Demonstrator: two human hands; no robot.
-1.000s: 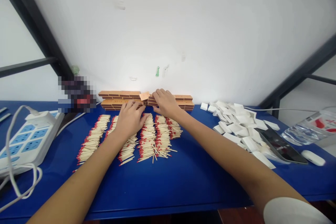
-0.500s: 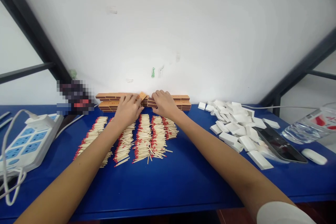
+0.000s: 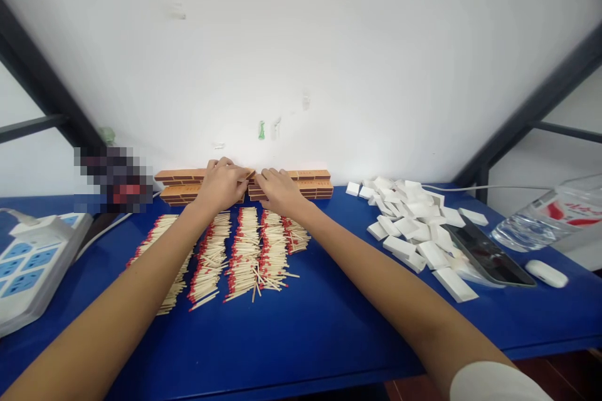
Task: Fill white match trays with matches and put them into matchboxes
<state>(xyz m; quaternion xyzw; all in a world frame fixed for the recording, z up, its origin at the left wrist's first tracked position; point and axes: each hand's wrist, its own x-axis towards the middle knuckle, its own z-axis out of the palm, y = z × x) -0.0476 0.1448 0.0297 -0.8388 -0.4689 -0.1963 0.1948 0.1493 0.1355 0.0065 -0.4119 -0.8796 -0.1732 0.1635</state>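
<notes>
Orange-and-brown matchbox sleeves (image 3: 310, 186) stand stacked in two rows along the wall. My left hand (image 3: 222, 183) is at the middle of the rows, its fingers closed on a tilted matchbox sleeve (image 3: 251, 173). Just to its right, my right hand (image 3: 281, 192) curls around the stacked sleeves at the inner end of the right-hand part. Its fingertips are partly hidden. Below both hands lie loose red-tipped matches (image 3: 243, 257) in several bands on the blue table (image 3: 301, 332); my left forearm covers some of them.
White inner matchbox trays (image 3: 414, 216) lie heaped at the right. Beside them are a dark phone (image 3: 491, 254), a white earbud case (image 3: 546, 273) and a water bottle (image 3: 540, 216) on its side. A white power strip (image 3: 42, 263) with cables sits at the left; the wall (image 3: 376, 75) rises behind.
The view has shifted slightly to the right. The tilted sleeve has gone lower between my hands, and my right hand has moved in closer to my left.
</notes>
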